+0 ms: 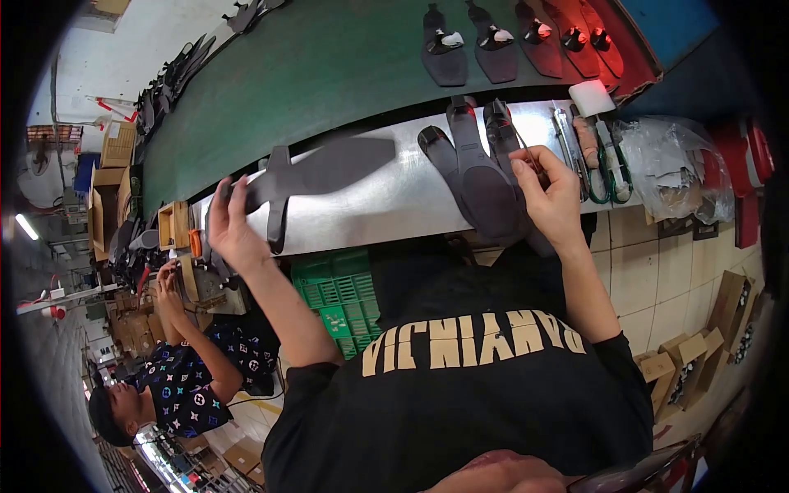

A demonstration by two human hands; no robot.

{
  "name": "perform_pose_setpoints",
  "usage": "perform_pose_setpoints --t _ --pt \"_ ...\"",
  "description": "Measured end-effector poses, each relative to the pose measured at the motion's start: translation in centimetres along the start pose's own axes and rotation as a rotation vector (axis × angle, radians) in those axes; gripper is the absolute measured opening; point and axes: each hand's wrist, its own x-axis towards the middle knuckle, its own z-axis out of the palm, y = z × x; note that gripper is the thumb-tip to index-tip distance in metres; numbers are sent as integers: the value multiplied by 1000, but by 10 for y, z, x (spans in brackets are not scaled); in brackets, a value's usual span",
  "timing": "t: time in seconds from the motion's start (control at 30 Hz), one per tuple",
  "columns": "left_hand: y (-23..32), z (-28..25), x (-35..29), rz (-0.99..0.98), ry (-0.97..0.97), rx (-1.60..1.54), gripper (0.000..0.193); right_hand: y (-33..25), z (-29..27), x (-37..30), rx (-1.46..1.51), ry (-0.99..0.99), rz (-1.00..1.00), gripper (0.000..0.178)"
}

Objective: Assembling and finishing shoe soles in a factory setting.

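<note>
My left hand point(237, 232) grips the heel end of a dark sandal point(341, 167) with a square toe. The sandal is smeared by motion and hangs over the metal bench, its toe pointing right. Behind and below it a dark upright piece point(279, 222) shows, its kind unclear. My right hand point(549, 195) is closed in a pinch around a slim tool point(538, 168) with a brownish handle; its thin tip reaches up towards the heels. Beside that hand lie several dark sandals point(482, 182), soles up, blocky heels away from me, partly overlapping the bench's near edge.
A green conveyor belt point(329, 66) runs behind the metal bench point(370, 209). Sandals point(445, 62) stand on it, some in red light. Scissors point(612, 168), a white block point(592, 97) and a plastic bag point(678, 164) lie right. A green crate point(337, 300) sits below. A co-worker point(177, 374) works left.
</note>
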Motion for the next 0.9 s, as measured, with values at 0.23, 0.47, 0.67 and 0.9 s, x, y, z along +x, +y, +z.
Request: perform_pose_setpoints --t 0.23,0.47,0.67,0.9 --pt "-85 -92 -19 119 38 827 33 18 26 -6 -677 -70 -160 50" --pt "-51 -40 -43 264 -25 849 50 21 20 11 -599 -188 -27 36" --pt "-11 96 -87 -2 -655 63 49 0 14 -12 87 -316 157 15" --pt "-53 149 -126 -357 -909 -247 49 -14 12 -39 695 -476 463 17"
